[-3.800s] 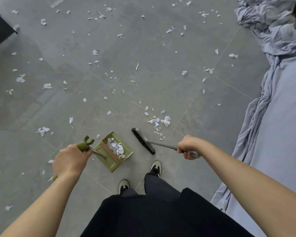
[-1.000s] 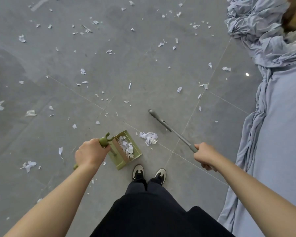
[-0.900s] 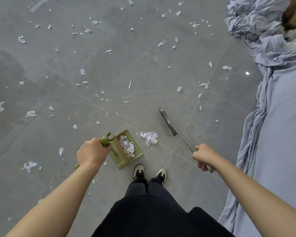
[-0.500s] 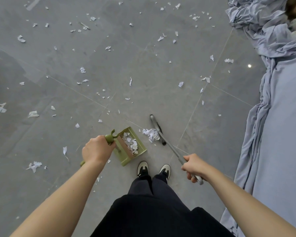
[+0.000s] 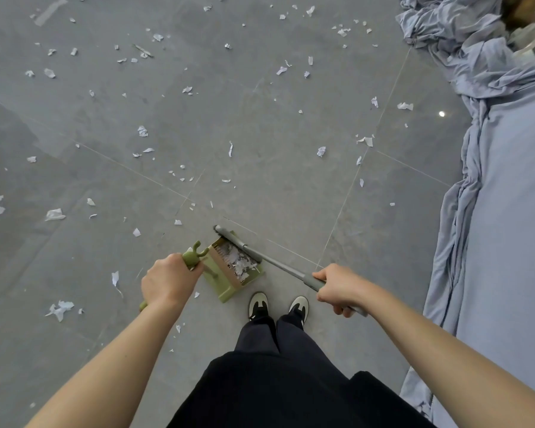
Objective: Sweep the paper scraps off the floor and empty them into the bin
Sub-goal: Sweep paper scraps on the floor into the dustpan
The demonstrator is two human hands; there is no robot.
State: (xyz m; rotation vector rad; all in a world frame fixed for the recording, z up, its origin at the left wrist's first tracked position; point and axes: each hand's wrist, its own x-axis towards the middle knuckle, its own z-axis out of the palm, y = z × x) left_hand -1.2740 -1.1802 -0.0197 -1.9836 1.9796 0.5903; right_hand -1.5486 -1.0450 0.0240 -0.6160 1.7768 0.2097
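Note:
My left hand (image 5: 167, 281) grips the green handle of the dustpan (image 5: 226, 287), which stands on the grey floor just ahead of my shoes. A heap of white paper scraps (image 5: 238, 262) lies inside the pan. My right hand (image 5: 340, 287) grips the grey broom handle (image 5: 283, 270). The broom head (image 5: 237, 242) lies across the pan's open mouth, touching the scraps. Several more paper scraps (image 5: 142, 131) are strewn over the floor ahead and to the left. No bin is in view.
A crumpled blue-grey sheet (image 5: 501, 186) covers the floor along the right side and bunches up at the top right. My two shoes (image 5: 258, 304) stand right behind the dustpan. Tile joints cross the floor.
The broom swept left from the open floor to the dustpan's mouth, and the small heap of scraps that lay in front of the pan is now inside it. My right hand pulled in closer.

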